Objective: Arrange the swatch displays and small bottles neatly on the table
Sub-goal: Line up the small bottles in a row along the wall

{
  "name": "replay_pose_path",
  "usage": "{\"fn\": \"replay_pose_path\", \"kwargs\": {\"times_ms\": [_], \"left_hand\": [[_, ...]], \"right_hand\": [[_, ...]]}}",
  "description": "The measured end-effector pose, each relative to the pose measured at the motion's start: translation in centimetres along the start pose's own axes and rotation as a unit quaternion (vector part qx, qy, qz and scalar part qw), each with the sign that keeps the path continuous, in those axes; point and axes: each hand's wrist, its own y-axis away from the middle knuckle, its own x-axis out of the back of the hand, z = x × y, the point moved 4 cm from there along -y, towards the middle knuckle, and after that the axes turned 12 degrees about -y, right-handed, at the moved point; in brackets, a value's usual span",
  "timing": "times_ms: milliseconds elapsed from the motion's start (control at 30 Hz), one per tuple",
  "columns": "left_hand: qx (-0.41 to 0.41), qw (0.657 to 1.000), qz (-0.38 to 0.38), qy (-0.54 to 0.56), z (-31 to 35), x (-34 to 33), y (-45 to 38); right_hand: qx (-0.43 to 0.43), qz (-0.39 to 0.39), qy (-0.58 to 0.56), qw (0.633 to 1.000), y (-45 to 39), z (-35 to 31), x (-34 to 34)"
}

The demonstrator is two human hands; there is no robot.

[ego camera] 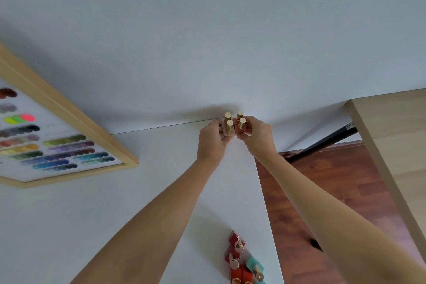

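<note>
Several small bottles with gold caps (234, 122) stand in a tight cluster at the far edge of the white table (115, 203), against the wall. My left hand (211, 139) grips the two pinkish bottles on the left of the cluster. My right hand (255, 136) grips the two reddish bottles on the right. A wooden-framed swatch display (69, 145) with rows of coloured swatches lies on the table at the left. More small bottles (242, 260), red, orange and teal with gold caps, stand near the table's right edge close to me.
The table's right edge runs diagonally from the far corner toward me, with a reddish wood floor (322, 191) beyond it. A light wooden tabletop (396, 145) on a black leg stands at the right. The white wall (207, 30) closes off the far side.
</note>
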Motion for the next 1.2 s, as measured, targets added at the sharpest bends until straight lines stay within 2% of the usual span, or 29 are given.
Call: {"fn": "replay_pose_path", "kwargs": {"times_ms": [200,400,667,800,967,1100,1200], "left_hand": [[0.055,0.998,0.02,0.019,0.0,-0.7,-0.9],[0.07,0.997,0.038,-0.012,0.0,-1.0,-1.9],[0.059,0.997,0.014,-0.041,-0.1,-0.6,-1.6],[0.04,0.999,-0.005,-0.033,-0.9,0.1,1.3],[-0.015,0.997,-0.054,-0.045,-2.4,1.6,7.7],[-0.048,0.989,-0.122,-0.062,-3.0,2.5,13.5],[-0.077,0.986,-0.131,-0.075,-3.0,3.6,17.4]], "right_hand": [[0.001,0.03,0.02,0.999,-1.0,-0.3,-0.2],[0.007,0.047,0.029,0.998,-1.8,0.0,-0.5],[0.01,0.013,0.023,1.0,-1.4,-0.1,-0.3],[-0.067,0.01,0.011,0.998,1.1,1.2,0.5],[-0.048,-0.012,0.034,0.998,7.2,1.7,1.9],[-0.047,-0.041,0.042,0.997,13.0,2.8,3.3],[-0.049,-0.099,0.066,0.992,17.1,3.5,3.6]]}}
